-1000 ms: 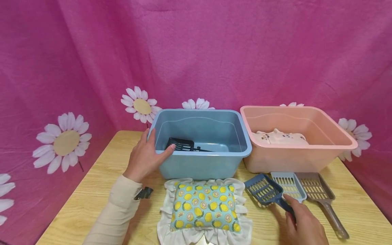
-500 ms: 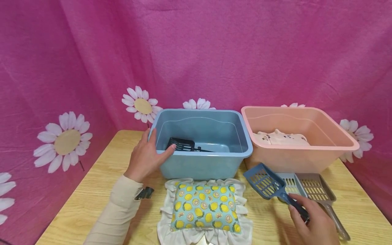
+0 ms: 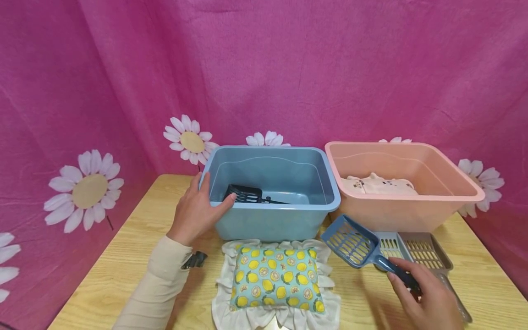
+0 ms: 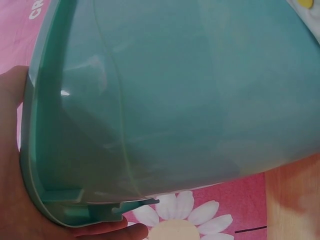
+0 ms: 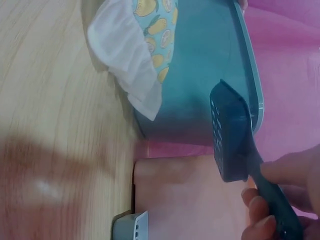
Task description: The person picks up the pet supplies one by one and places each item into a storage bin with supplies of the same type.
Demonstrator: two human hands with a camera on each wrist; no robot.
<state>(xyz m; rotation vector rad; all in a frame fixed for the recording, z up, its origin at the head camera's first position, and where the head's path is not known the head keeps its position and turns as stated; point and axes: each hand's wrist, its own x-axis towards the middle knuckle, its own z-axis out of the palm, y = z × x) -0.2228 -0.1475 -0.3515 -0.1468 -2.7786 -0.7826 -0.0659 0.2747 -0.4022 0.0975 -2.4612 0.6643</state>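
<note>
Right hand (image 3: 429, 293): fingers curled round the navy scoop (image 3: 376, 257) handle, lower right of frame. Navy scoop held above the surface (image 3: 111, 275), long axis diagonal, blade up-left of the fingers towards the blue bin (image 3: 272, 224); gap hard to judge. Left hand (image 3: 197, 211): fingers spread, resting on blue bin's left rim, farther from scoop. Pink curtain (image 3: 264, 68) across top of frame.

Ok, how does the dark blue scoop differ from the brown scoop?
The dark blue scoop is held up in the right hand, while the brown scoop lies on the table. The dark blue scoop's handle is gripped, while the brown scoop's runs partly hidden behind that hand. Both have slotted heads.
</note>
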